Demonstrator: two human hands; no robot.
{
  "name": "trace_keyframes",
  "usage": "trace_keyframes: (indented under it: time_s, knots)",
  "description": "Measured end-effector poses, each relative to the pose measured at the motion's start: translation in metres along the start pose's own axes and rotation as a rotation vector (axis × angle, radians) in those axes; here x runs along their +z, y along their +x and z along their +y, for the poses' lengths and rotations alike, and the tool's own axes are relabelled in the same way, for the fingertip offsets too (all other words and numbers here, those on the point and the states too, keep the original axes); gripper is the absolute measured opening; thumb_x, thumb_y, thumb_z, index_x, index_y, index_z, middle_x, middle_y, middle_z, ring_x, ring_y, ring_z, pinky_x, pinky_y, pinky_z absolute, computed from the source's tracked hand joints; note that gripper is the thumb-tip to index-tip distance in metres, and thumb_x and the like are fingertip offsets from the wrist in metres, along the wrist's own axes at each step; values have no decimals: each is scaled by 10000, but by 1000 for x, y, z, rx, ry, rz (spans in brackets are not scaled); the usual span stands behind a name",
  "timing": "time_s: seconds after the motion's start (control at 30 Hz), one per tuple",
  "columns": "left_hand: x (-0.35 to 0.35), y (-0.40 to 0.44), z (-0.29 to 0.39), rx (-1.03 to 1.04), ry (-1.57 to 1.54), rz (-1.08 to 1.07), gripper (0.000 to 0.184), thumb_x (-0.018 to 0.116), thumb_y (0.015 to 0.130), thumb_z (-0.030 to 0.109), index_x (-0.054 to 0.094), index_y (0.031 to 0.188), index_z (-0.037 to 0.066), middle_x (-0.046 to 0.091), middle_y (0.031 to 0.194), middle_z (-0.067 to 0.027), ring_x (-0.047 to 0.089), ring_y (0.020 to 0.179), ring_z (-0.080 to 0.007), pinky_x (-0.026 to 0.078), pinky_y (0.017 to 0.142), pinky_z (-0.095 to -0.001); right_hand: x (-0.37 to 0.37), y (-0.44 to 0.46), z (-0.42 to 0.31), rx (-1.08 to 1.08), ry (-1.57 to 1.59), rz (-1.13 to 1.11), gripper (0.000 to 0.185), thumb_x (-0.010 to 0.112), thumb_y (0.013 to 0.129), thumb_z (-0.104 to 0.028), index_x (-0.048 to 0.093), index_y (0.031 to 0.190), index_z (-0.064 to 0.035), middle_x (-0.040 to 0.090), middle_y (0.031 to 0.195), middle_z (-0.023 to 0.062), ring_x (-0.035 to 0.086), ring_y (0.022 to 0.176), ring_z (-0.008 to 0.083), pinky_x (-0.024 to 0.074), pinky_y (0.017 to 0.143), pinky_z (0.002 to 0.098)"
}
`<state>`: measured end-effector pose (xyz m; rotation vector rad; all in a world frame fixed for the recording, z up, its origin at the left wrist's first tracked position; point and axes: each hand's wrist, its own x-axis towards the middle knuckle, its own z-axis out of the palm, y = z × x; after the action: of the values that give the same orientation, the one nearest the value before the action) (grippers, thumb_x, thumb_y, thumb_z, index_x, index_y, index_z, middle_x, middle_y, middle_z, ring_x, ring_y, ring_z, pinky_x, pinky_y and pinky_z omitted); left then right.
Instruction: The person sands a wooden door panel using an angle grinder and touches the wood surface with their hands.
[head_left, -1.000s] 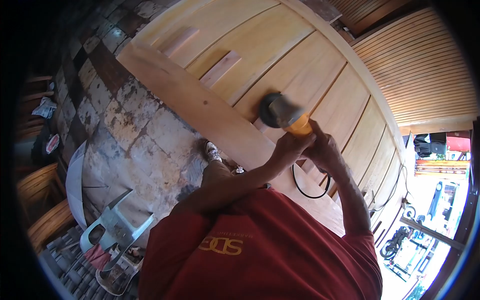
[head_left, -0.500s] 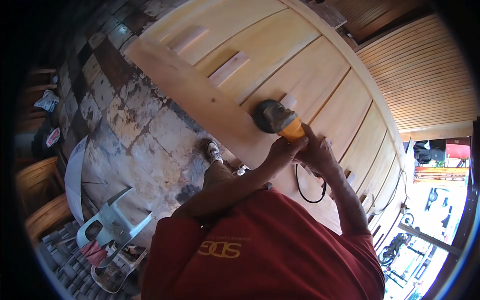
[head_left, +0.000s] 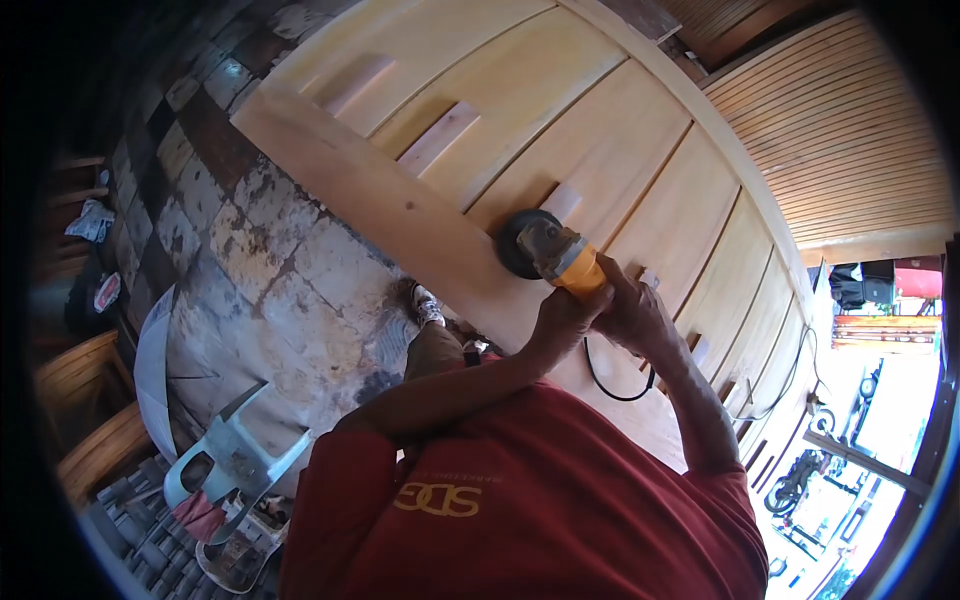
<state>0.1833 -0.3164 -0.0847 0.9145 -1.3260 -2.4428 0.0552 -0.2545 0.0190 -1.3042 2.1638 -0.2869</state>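
A yellow and grey power tool [head_left: 570,262] with a round dark disc [head_left: 518,243] lies across the near part of a large panelled wooden piece [head_left: 590,130]. The disc is over the wide edge board, beside a small wooden block [head_left: 562,200]. My left hand [head_left: 565,320] is wrapped round the rear of the yellow body. Just right of it, my right hand [head_left: 635,315] also grips the body, its fingers partly hidden. A black cord [head_left: 622,398] loops below the hands.
Slatted wooden panel [head_left: 840,140] stands at upper right. Stained tile floor [head_left: 290,270] spreads on the left, with a pale green plastic chair [head_left: 235,450] and wooden furniture [head_left: 85,390]. More small blocks [head_left: 438,138] sit on the panels. Motorcycles [head_left: 795,480] are outside at right.
The tool and both hands have moved left and slightly down in the view since a second ago, uncovering the small block beside the disc. Both hands still grip the tool.
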Motion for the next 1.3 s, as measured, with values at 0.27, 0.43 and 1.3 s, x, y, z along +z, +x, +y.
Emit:
trace_keyframes:
  time_s: [0.27, 0.43, 1.3]
  knots:
    - [37, 47, 9, 68, -255, 22, 639, 759, 981, 536, 647, 1259, -28, 731, 1082, -103, 728, 975, -164, 596, 798, -342, -30, 22, 19, 95, 32, 62, 892, 940, 770, -325, 492, 1520, -144, 776, 1136, 202, 751, 1076, 414, 611, 900, 496]
    - [30, 39, 11, 33, 46, 47, 676, 746, 980, 571, 650, 1250, -41, 749, 1092, -137, 738, 1008, -206, 584, 844, -370, -23, 17, 26, 39, 29, 89, 894, 927, 779, -320, 484, 1536, -142, 776, 1102, 217, 758, 1042, 426, 614, 886, 502]
    - [45, 118, 56, -42, -184, -228, 672, 766, 997, 424, 539, 1379, -80, 705, 1227, -195, 778, 1033, -283, 699, 864, -415, -55, 56, 55, 226, 119, 198, 852, 898, 810, -377, 492, 1523, -145, 788, 1092, 214, 782, 1052, 386, 619, 887, 458]
